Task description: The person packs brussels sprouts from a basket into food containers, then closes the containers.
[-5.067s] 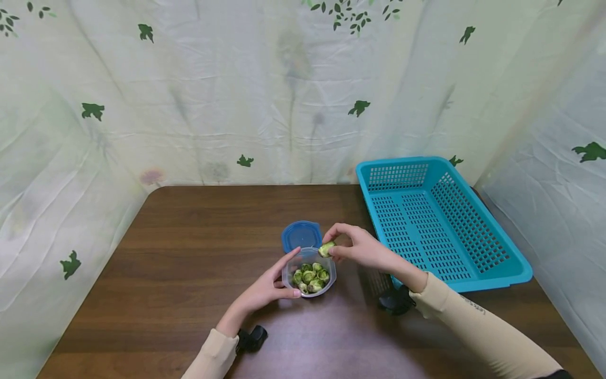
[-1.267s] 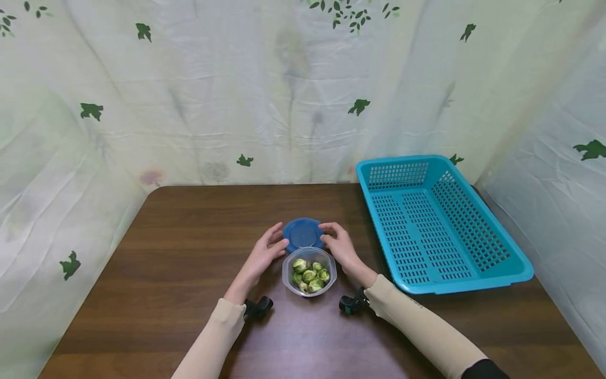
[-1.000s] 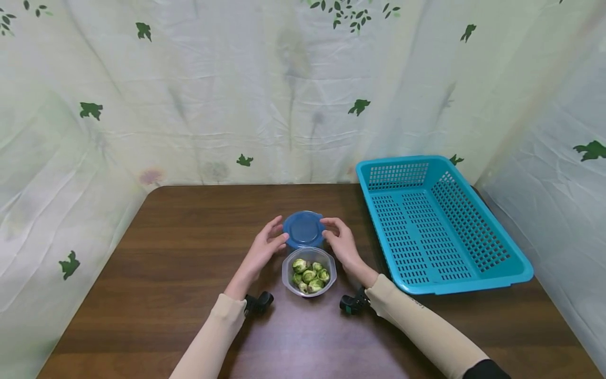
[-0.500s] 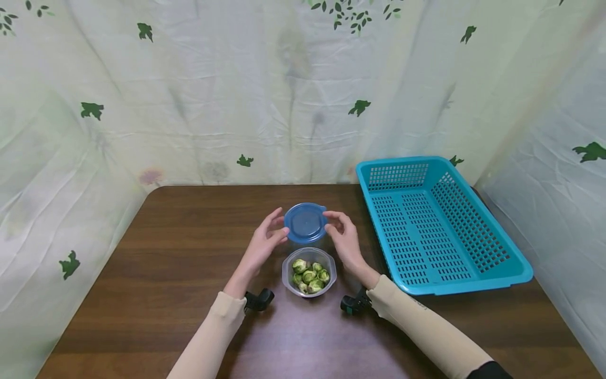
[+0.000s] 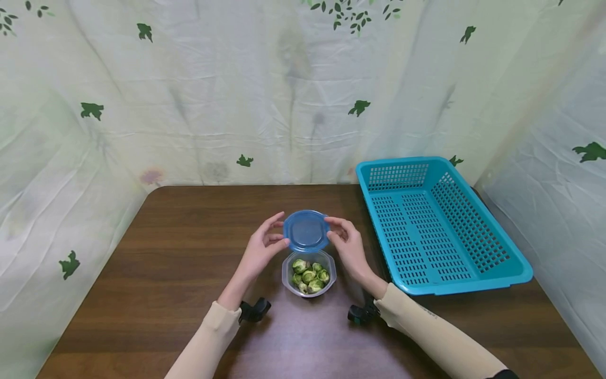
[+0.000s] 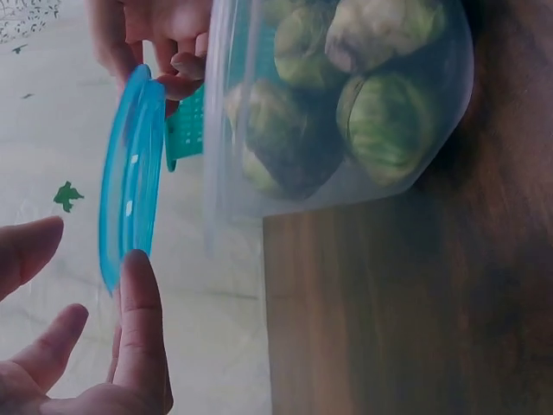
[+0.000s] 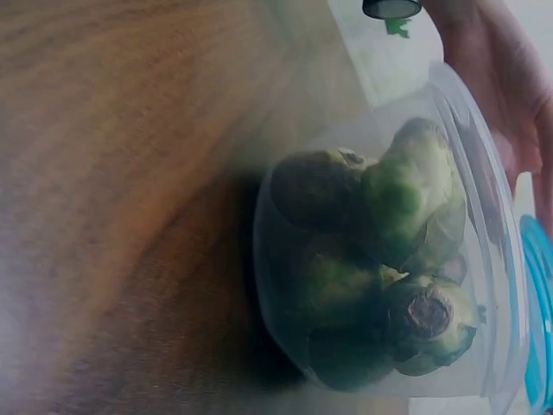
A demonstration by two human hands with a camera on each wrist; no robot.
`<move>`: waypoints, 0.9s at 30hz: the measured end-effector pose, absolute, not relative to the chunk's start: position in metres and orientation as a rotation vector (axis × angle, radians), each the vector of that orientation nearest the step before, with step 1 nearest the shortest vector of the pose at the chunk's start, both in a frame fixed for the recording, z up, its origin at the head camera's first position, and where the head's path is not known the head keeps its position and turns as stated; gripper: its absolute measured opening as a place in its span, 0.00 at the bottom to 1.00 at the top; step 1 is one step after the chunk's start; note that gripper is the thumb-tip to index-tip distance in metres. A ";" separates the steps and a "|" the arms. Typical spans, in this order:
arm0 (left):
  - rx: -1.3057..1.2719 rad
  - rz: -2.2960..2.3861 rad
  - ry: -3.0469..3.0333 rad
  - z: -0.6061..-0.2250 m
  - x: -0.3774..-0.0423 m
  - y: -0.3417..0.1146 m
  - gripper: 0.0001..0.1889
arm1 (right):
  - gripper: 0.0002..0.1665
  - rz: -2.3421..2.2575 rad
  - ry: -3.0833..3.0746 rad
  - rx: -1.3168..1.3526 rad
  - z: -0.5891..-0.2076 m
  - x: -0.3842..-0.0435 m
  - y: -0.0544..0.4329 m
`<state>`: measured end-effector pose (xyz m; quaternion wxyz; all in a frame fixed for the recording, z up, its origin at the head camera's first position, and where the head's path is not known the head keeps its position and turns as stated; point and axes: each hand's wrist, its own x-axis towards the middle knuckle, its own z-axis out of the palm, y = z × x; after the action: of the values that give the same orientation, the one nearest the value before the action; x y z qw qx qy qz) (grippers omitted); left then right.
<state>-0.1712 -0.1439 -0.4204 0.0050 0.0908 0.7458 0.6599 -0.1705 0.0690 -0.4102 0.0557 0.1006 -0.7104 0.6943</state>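
A blue round lid is held level by its edges between my two hands, above the far rim of a clear plastic container. My left hand pinches the lid's left edge; my right hand pinches its right edge. Several halved or whole Brussels sprouts lie inside the container, which stands on the table. In the left wrist view the lid is apart from the container's rim, with a thumb on its near edge. The right wrist view shows the sprouts through the container's wall, the lid partly cut off.
A large turquoise slotted basket stands at the right of the brown wooden table, with nothing seen in it. A pale curtain with green leaf prints hangs behind and at the sides. A black camera is strapped on each wrist.
Earlier my right hand held a sprout over the container while the lid lay behind it. Both hands then lifted the lid, and it has now come nearer, over the container's far rim.
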 end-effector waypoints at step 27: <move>0.199 1.821 2.439 -0.424 -0.130 -0.141 0.30 | 0.17 1.929 -2.507 0.495 -0.442 -0.160 0.094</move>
<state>-0.1305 -0.1415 -0.4236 0.0458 0.0653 0.7988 0.5963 -0.1595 0.0938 -0.4420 -0.0299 0.1546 -0.7826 0.6023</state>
